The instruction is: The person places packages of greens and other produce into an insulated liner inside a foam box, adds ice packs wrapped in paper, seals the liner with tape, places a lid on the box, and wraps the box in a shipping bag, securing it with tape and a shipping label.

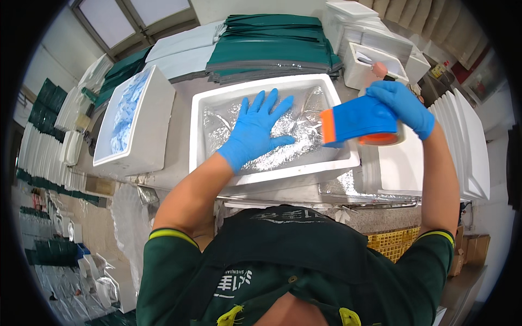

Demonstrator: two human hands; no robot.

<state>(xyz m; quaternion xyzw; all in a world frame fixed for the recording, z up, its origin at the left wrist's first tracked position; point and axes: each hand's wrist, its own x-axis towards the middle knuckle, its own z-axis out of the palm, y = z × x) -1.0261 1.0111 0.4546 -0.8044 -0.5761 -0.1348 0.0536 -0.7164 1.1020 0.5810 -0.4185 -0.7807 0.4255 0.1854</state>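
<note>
My left hand, in a blue glove, lies spread flat on a silver foil bubble sheet. That sheet fills the inside of a white foam box on the table before me. In my gloved right hand is a blue and orange tape dispenser, held over the box's right end. Its orange front edge points left, towards the foil. What lies under the foil is hidden.
At left stands a tall foam box of blue-and-white packets. Green bags and white bags are stacked behind. Foam lids line the right side, near a small foam box. A yellow crate is below.
</note>
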